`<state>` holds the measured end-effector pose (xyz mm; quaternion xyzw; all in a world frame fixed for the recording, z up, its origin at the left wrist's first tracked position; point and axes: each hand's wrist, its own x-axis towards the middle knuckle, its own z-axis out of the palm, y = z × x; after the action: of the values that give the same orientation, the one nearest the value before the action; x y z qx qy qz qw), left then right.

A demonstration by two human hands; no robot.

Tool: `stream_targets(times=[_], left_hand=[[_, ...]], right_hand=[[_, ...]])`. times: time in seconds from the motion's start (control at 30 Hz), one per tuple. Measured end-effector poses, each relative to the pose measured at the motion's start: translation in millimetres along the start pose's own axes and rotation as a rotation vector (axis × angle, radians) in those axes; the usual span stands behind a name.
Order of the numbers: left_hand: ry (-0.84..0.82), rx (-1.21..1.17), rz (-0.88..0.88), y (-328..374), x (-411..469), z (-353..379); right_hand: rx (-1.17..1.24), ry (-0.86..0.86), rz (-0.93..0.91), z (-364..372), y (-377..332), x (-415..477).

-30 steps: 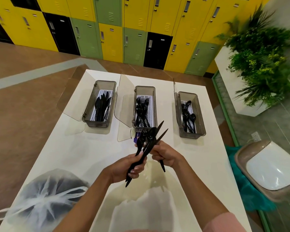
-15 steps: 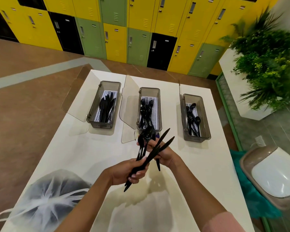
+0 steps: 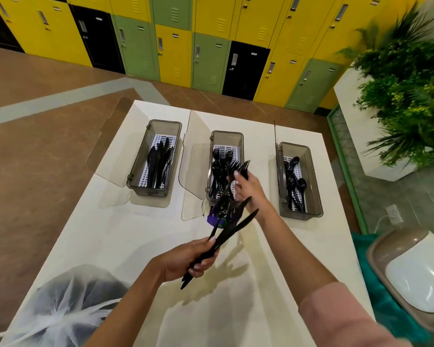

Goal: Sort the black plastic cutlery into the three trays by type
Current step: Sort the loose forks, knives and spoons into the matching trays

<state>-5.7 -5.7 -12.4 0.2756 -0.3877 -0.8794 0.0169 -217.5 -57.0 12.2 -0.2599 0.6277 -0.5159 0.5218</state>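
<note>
Three grey trays stand in a row on the white table (image 3: pixel 140 231). The left tray (image 3: pixel 172 136) holds knives, the middle tray (image 3: pixel 240 144) forks, the right tray (image 3: pixel 311 171) spoons. My left hand (image 3: pixel 185 259) grips a bundle of black cutlery (image 3: pixel 232 225), a spoon and knives fanning up and to the right. My right hand (image 3: pixel 248 187) reaches over the near end of the middle tray and pinches a black fork (image 3: pixel 243 167) above the forks lying there.
Each tray has a clear lid hinged open on its left side. A knotted white plastic bag (image 3: pixel 60 309) lies at the near left corner. A purple packet (image 3: pixel 217 217) lies below the middle tray. A lidded bin (image 3: pixel 411 271) and a planter stand right of the table.
My right hand has left the bundle and carried a fork forward over the middle tray. My left hand keeps the remaining cutlery in about the same place.
</note>
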Motion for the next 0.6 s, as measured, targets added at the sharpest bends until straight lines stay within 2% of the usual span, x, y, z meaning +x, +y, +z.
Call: stream_targets(times=[0.17, 0.3, 0.43, 0.5, 0.6], left_hand=[[0.100, 0.013, 0.048, 4, 2, -6], [0.207, 0.032, 0.081, 4, 7, -9], [0.278, 0.032, 0.107, 3, 11, -13], [0.300, 0.028, 0.116, 2, 12, -15], [0.330, 0.032, 0.131, 2, 12, -15]], right_hand=[[-0.429, 0.253, -0.106, -1, -24, 47], [-0.669, 0.230, -0.026, 3, -19, 61], [-0.687, 0.251, -0.062, 11, -13, 62], [-0.624, 0.212, -0.049, 15, -13, 62], [-0.664, 0.169, -0.054, 17, -13, 57]])
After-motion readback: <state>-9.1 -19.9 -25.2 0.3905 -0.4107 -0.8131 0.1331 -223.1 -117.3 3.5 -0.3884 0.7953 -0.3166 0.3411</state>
